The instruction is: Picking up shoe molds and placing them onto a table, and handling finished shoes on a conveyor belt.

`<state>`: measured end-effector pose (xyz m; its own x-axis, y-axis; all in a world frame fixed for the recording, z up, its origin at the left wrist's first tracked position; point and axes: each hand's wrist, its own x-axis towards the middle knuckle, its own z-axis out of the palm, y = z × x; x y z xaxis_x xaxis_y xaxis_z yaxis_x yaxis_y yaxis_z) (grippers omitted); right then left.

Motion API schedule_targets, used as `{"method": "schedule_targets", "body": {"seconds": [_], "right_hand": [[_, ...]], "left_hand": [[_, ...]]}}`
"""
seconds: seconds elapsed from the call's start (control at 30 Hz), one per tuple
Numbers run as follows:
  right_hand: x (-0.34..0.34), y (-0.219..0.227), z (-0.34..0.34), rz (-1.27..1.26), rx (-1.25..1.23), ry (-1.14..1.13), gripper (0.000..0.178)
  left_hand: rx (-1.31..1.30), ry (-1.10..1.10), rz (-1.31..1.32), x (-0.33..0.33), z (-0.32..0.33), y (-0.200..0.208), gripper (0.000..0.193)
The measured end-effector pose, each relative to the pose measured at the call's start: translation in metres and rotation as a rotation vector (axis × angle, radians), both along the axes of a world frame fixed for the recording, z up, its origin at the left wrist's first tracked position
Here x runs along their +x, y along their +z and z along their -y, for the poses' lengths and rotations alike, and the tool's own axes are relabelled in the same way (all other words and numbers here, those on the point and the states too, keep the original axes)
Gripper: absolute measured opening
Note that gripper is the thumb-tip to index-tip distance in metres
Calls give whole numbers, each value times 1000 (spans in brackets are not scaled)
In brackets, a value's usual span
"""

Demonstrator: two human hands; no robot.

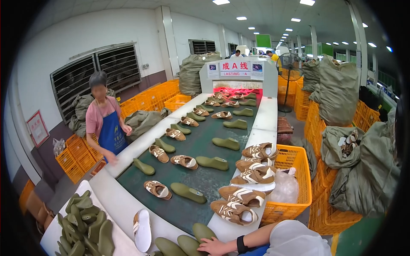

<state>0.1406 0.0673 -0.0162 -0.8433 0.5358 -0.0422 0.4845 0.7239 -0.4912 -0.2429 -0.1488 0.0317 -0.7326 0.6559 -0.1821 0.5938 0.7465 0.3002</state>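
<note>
My right hand reaches in from the lower right, a black band on its wrist. Its fingers lie spread over the end of an olive green shoe last. Beside that one are another green last and a third last just beyond the hand. To the left, a brown and white sneaker lies on its side with its pale sole showing. Brown sneakers with white stripes line the white right ledge beyond my hand. My left hand is out of view.
A dark green conveyor belt carries sneakers and lasts in rows from a red-lit machine. Green lasts are heaped at lower left. A co-worker in a blue apron stands left. Orange crates and bulging sacks crowd the right.
</note>
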Motion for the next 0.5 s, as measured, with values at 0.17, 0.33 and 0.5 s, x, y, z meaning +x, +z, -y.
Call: {"method": "schedule_targets", "body": {"seconds": [0.17,0.33,0.5], "right_hand": [[0,13,2,29,-38,-18,56],[0,10,-2,13,69,-23,45],[3,6,-7,-26,129,46,50]], "left_hand": [[20,25,0,7,12,-6,41],[211,132,-2,56,28,-26,45],[215,-11,-137,164,39,-35,52]]}}
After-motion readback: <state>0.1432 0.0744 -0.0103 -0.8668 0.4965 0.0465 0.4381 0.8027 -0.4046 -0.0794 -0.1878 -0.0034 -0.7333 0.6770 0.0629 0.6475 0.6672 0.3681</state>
